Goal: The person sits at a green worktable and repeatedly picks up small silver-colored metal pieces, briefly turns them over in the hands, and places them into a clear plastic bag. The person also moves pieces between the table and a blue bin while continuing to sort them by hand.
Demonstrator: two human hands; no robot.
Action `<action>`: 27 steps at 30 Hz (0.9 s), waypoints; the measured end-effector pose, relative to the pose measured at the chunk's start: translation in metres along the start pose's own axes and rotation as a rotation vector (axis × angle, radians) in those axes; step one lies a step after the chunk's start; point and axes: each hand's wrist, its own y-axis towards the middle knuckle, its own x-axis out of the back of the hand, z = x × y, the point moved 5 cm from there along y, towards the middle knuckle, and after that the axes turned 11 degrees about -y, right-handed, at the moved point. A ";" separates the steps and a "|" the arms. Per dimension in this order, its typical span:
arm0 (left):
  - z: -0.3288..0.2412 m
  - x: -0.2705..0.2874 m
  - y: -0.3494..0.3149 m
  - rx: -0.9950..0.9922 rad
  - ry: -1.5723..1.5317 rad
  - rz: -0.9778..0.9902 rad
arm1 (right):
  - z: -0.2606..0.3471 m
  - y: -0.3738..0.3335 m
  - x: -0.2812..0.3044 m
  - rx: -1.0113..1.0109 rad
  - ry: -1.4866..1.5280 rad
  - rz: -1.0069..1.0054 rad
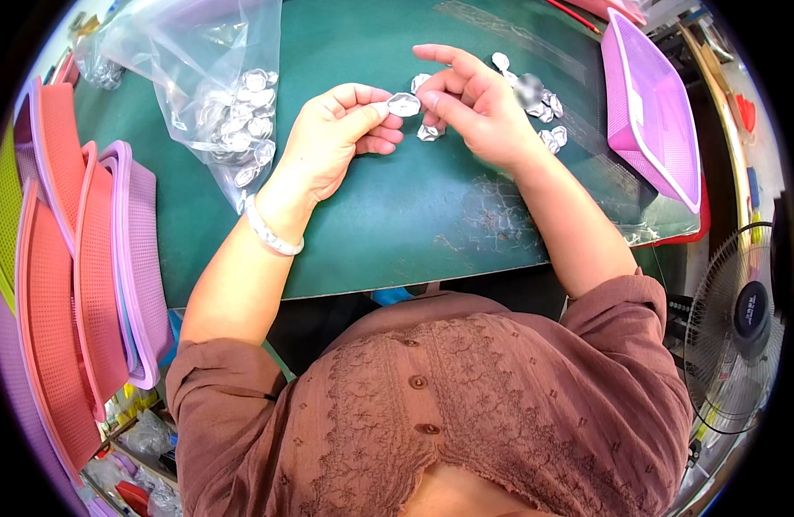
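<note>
Between the thumb and forefinger of my left hand is a small flat silvery-white disc, seen tilted like an oval. My right hand is just right of it, forefinger stretched out and the other fingers loosely bent apart. Its thumb tip comes close to the disc's right edge; whether they touch I cannot tell. Similar discs lie around my right hand, one below its fingertips and several beyond its wrist. A clear plastic bag on the left holds many more discs.
Under my hands is a green tabletop with worn patches. A pink-purple basket stands at the right edge. Stacked orange and purple baskets crowd the left side. A fan is at the lower right, below the table's corner.
</note>
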 end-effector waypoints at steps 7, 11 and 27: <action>0.001 -0.004 -0.002 0.014 -0.082 0.004 | 0.001 -0.001 -0.002 0.173 -0.201 -0.058; 0.004 -0.003 0.000 0.002 -0.151 -0.007 | 0.012 -0.004 -0.008 0.302 -0.329 -0.037; 0.002 0.002 0.000 0.036 -0.071 0.024 | 0.016 -0.007 -0.001 0.231 -0.822 0.176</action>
